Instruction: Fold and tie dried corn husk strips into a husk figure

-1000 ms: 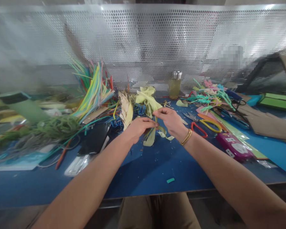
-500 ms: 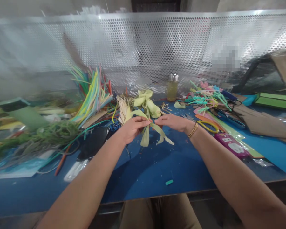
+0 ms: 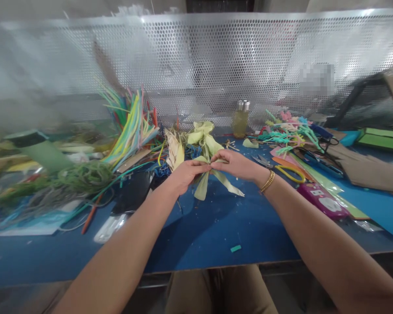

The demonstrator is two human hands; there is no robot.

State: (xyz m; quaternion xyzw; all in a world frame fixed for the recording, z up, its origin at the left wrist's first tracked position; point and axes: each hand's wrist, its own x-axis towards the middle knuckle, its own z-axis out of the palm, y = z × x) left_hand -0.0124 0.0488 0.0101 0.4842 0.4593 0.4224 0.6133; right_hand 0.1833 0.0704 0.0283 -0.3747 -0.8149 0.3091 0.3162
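My left hand (image 3: 188, 173) pinches the middle of a pale green corn-husk-like strip bundle (image 3: 202, 187), its tails hanging toward me above the blue table. Touching it at the same spot is my right hand (image 3: 231, 165), its thumb and fingertips pressed together on the strips. The fingers hide the joint where the strips meet. Just behind the hands lie more pale green husk-like pieces (image 3: 201, 133). Dry cream husks (image 3: 173, 148) stand left of them. Scissors with yellow handles (image 3: 290, 173) lie right of my right wrist.
Colourful pipe cleaners (image 3: 131, 126) rise at the back left, near a green yarn bundle (image 3: 85, 174). A glass bottle (image 3: 240, 120) stands before the perforated metal screen (image 3: 216, 56). A purple case (image 3: 322, 200) and brown cardboard (image 3: 363, 168) lie right. A black pouch (image 3: 132, 194) lies left.
My right hand has moved in to meet my left fingertips and now presses on the strips. The view has shifted slightly, so the scene sits a little farther right.
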